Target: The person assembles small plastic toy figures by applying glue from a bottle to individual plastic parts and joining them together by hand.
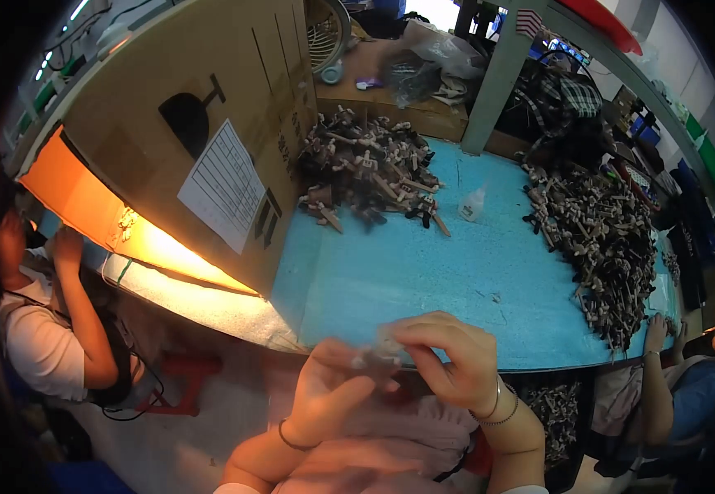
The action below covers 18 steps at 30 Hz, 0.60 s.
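Observation:
Close to my body, in front of the table's near edge, both hands are raised and nearly meet. My left hand pinches a small pale figure-like piece, blurred by motion. Just right of it, the fingertips of my right hand are pressed together above that piece; what they hold, if anything, is too blurred to make out. Beyond my hands, a heap of small figures with brown, black and pale parts lies at the back. A larger heap of similar dark and pale figures spreads along the right side.
A small translucent bottle stands on the blue tabletop. A tall cardboard box walls off the left. A green-grey post rises at the back. Co-workers sit left and right. A bin of figures sits below the table.

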Available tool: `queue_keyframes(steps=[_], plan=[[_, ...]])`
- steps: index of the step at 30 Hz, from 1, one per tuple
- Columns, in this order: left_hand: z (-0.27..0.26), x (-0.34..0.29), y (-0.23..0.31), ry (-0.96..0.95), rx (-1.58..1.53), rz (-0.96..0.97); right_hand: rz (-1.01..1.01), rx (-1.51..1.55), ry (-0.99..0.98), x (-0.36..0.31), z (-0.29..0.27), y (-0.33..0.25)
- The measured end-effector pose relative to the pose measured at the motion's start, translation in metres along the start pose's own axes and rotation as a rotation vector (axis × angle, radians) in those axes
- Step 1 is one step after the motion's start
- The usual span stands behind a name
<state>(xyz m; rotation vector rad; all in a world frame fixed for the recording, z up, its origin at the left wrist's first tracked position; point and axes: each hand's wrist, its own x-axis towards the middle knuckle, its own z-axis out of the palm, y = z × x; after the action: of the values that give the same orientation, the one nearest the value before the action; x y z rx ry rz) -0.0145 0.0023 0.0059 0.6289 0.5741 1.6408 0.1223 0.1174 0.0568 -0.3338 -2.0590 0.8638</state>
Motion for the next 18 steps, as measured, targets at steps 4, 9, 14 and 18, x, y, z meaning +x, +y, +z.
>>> queue_keyframes(steps=[4,9,14,18], plan=[[0.002,0.001,-0.001,-0.014,-0.018,0.003,-0.03,0.024,-0.013,-0.003,-0.003,0.003],[0.002,0.002,-0.003,-0.017,0.003,0.04,-0.114,0.028,-0.046,0.001,-0.007,0.007],[0.013,0.003,-0.002,0.079,0.07,0.032,-0.183,0.013,-0.102,0.001,-0.008,0.009],[0.017,0.004,-0.002,0.076,0.089,0.056,-0.188,0.015,-0.11,0.0,-0.011,0.008]])
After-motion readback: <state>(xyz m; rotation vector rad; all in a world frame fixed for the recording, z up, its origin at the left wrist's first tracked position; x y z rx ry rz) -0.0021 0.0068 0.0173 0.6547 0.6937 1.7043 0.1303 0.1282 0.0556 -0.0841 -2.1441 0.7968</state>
